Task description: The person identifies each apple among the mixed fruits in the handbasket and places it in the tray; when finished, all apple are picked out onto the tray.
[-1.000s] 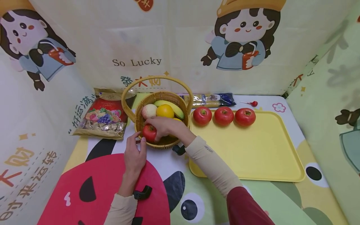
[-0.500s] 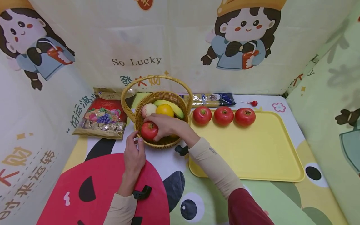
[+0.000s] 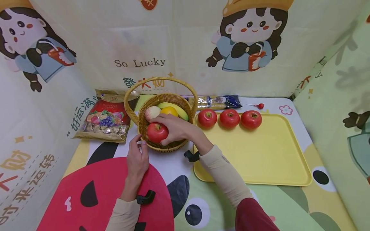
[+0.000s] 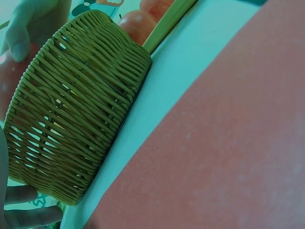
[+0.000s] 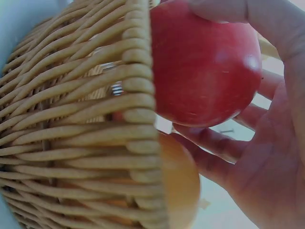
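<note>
In the head view, my right hand (image 3: 179, 129) grips a red apple (image 3: 157, 132) at the front of the wicker basket (image 3: 166, 148). The right wrist view shows this apple (image 5: 205, 67) at the rim, with thumb and fingers around it; an orange (image 5: 178, 181) sits just past the rim beside it. My left hand (image 3: 138, 157) holds the basket's front-left rim; the left wrist view shows its fingers (image 4: 33, 217) against the woven wall (image 4: 76, 105). Inside the basket lie a pale pink-speckled peach (image 3: 152, 113), an orange (image 3: 169, 111) and a banana (image 3: 180, 110).
Three red apples (image 3: 229, 118) stand in a row along the back edge of a yellow tray (image 3: 254, 157). Left of the basket lies a candy bag (image 3: 107, 120). Behind the tray are a pasta packet (image 3: 216, 102) and a small red-headed item (image 3: 260, 106). The basket's tall handle (image 3: 162, 78) arches above it.
My right hand has raised the apple within the basket and shifted slightly right, its forearm following. My left hand keeps its place at the rim.
</note>
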A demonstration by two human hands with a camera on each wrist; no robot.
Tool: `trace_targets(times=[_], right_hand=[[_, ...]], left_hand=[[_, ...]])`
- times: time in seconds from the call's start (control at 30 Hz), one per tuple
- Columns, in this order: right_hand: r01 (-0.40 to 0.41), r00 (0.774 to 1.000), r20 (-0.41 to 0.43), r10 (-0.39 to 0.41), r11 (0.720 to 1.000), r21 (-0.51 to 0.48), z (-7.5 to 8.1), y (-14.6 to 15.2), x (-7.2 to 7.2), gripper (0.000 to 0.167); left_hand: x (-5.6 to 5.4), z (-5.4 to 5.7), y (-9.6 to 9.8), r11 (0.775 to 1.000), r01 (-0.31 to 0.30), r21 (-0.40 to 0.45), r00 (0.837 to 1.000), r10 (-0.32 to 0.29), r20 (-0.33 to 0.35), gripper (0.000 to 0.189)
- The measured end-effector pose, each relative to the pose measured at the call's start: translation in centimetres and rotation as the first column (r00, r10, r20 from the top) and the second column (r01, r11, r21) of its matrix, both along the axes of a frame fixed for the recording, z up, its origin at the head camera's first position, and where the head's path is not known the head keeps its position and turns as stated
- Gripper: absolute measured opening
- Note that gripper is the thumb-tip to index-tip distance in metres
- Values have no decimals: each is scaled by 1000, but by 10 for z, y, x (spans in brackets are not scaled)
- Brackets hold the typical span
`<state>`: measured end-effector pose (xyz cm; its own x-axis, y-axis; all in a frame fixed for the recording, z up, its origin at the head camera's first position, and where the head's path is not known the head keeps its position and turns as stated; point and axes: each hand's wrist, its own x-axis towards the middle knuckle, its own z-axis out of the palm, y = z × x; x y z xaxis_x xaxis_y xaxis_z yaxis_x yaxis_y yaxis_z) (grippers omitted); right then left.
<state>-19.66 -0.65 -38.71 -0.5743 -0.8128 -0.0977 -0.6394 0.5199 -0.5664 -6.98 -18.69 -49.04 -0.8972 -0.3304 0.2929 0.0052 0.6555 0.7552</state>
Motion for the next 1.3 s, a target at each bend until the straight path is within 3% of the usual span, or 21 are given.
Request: trace_targets(times=[0.5,0.87,1.3], right_hand=[[126,992,9,-127,972,-200,6,44,19,83],[228,974,54,-222,935,-271,10,86,28,83],[290,949,-17,-316,891,-348,9,133,44,86]], left_hand=[[0,-1,0,1000,-9,-18,1000,8,-29,43],[0,0,0,1000,3,-17,999,-4,-34,43],[0,0,0,1000,-5,-19,998,4,-55,42]])
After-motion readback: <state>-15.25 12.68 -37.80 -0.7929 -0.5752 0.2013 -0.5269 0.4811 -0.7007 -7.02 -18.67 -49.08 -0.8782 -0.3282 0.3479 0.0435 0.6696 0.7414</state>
